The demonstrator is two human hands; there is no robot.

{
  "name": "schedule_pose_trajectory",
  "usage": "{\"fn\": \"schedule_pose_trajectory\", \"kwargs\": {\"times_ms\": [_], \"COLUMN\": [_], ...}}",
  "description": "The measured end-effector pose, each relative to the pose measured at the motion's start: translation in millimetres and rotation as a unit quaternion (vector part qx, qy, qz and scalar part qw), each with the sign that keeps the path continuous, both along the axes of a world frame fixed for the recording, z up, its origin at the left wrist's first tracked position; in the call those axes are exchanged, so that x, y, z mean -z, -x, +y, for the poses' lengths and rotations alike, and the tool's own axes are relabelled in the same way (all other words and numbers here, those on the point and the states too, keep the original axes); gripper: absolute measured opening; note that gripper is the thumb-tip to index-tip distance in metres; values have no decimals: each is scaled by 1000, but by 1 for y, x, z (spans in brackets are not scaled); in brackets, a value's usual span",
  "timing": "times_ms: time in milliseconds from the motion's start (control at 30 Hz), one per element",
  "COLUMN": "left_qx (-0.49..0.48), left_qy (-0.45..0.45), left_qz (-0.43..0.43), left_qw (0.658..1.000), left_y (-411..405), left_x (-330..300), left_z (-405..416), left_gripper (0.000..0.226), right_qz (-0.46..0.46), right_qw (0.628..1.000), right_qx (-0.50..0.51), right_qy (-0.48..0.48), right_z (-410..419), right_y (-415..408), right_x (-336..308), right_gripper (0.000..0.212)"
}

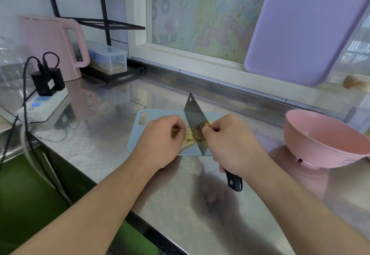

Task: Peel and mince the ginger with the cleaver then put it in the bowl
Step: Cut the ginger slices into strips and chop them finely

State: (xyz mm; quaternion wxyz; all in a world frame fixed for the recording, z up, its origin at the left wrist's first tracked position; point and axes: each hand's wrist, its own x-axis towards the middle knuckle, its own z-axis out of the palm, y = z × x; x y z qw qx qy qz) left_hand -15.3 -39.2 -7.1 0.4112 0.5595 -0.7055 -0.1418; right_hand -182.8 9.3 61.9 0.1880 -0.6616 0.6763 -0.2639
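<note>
Both forearms reach in from the near edge of the steel bench (112, 102) and meet over a small pale-blue cutting board (158, 113) set near the bench's middle.

Right hand (230, 144): fingers wrapped round the black handle of the cleaver (195, 120), with thumb and forefinger pinching up onto the blade's heel. Handle butt sticks out below the palm, toward the near edge. Blade stands on edge, spine tilted, tip pointing to the far edge of the board, cutting edge down among the ginger.

Left hand (162, 136): knuckles up, fingers curled under, pressing and holding the ginger (189, 136) just left of the blade. Fingertips tucked out of sight.

Ginger: pale yellow strips and slices on the board between the two hands, touching the blade's left face. A few bits cling to the blade. How much lies under the left palm or behind the blade cannot be told. Any peel is too small to make out.

Pink bowl (312, 140) stands near the right edge of the bench, well apart from the board; its inside is partly seen, and its right rim is cut off.

Far left corner: pink kettle (50, 42), power strip (43, 107) with black plugs, blurred. A lilac board (300, 24) leans against the window at the far right.
</note>
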Motion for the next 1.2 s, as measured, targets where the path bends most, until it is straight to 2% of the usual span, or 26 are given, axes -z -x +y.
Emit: {"fn": "schedule_pose_trajectory", "kwargs": {"times_ms": [367, 633, 833, 1200], "left_qx": [-9, -14, -16, -8], "left_qy": [-15, -9, -8, -7], "left_qz": [14, 9, 1, 4], "left_qw": [1000, 1000, 1000, 1000], "left_y": [-2, -2, 0, -1], "left_x": [1, 2, 2, 1], "left_z": [-2, -2, -2, -3], "left_gripper": [14, 12, 13, 14], "right_qz": [-27, -14, 47, 53], "right_qw": [999, 1000, 998, 998], "right_qx": [-13, -6, -18, -11], "right_qy": [-17, -25, -24, -29], "right_z": [14, 14, 14, 10], "right_y": [2, -5, -11, -23], "right_x": [-16, -13, -12, -8], "right_gripper": [42, 35, 28, 16]}}
